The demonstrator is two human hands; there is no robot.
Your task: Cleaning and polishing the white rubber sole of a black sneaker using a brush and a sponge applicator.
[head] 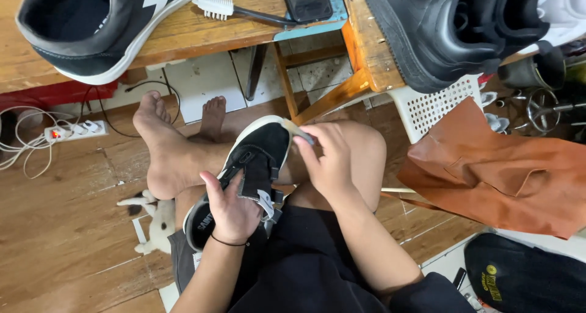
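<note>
Your left hand [232, 212] has the small black shoe [253, 166] in your lap, fingers wrapped over its strap and upper so they are clamped on it, sole edge turned up toward you. The shoe lies across your thighs, its white-rimmed toe pointing away, toward the wooden worktop [201, 26]. Your right hand [329, 160] sits at the toe, fingers pinched together on a small pale tool [300, 132] that touches the rim where sole meets upper; I cannot tell whether it is a brush, a scraper or a glue stick.

By the look of it, you are in the middle of working along the toe seam, cleaning or gluing it, with most of the rim not yet reached. The next move calls for a steady left grip, so the shoe does not roll on your leg, and for turning the shoe bit by bit so the tool stays on the seam and off the black fabric.

On the worktop above rest a large black sneaker with a white sole [97, 26], a white-bristled brush [238, 11] and a dark phone [305, 0]. To your right a brown leather piece [506, 172] lies beside a white perforated basket [439, 105], and a power strip [73, 130] sits on the floor to your left
</note>
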